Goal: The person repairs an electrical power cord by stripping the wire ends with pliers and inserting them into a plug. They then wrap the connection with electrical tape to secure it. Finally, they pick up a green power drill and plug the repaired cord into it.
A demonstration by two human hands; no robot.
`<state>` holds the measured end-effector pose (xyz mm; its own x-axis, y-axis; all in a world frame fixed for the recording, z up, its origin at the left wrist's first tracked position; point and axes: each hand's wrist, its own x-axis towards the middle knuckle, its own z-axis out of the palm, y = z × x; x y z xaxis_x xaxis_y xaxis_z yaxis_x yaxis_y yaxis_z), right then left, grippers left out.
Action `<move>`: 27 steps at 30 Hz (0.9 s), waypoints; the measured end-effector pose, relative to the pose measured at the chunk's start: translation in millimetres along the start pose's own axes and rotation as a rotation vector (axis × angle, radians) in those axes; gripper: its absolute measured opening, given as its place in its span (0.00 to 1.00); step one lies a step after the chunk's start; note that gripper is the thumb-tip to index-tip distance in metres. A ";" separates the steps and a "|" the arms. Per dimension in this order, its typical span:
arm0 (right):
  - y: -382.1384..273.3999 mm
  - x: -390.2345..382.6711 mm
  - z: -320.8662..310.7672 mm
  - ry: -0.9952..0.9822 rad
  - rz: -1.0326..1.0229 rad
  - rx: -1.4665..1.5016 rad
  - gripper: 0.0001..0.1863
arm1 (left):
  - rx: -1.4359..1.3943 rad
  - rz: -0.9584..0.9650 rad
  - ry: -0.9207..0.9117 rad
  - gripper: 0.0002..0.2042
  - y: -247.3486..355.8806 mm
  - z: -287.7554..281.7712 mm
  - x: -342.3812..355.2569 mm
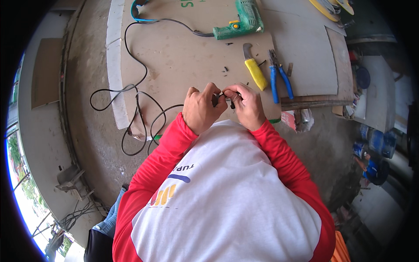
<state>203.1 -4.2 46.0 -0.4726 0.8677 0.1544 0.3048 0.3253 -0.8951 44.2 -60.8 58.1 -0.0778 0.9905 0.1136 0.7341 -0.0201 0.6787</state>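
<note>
My left hand (201,107) and my right hand (246,105) meet near the front of the cardboard work surface (174,61), their fingers pinched on the end of a black cable (231,105); the exact part held is partly hidden. The cable runs leftward in loose loops and up to the green drill (244,24) lying at the back. To the right of my hands lie a yellow-handled hooked knife (256,75) and blue-handled pliers (274,78), with small black scraps nearby.
A blue strap (135,11) and a yellow spool (323,8) are at the back. Blue water jugs (379,139) and boxes stand at the right. A ledge (43,131) with wires runs along the left, beside a window. The surface's front edge is just before my body.
</note>
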 end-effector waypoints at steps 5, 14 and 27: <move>-7.6 2.5 -2.6 -0.028 0.074 0.054 0.05 | -0.180 -0.069 -0.052 0.07 -10.5 6.3 1.9; -2.6 -5.6 -14.0 -0.083 0.440 0.331 0.08 | -0.357 -0.150 -0.151 0.09 -13.4 8.0 -0.7; 1.3 -12.5 -3.3 -0.034 0.457 0.098 0.08 | -1.256 -0.357 -0.212 0.21 -14.2 0.3 25.0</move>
<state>212.2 -13.4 44.3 -0.3350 0.9005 -0.2771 0.4095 -0.1257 -0.9036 32.0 -35.7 51.1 0.0554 0.9673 -0.2473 -0.4333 0.2464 0.8669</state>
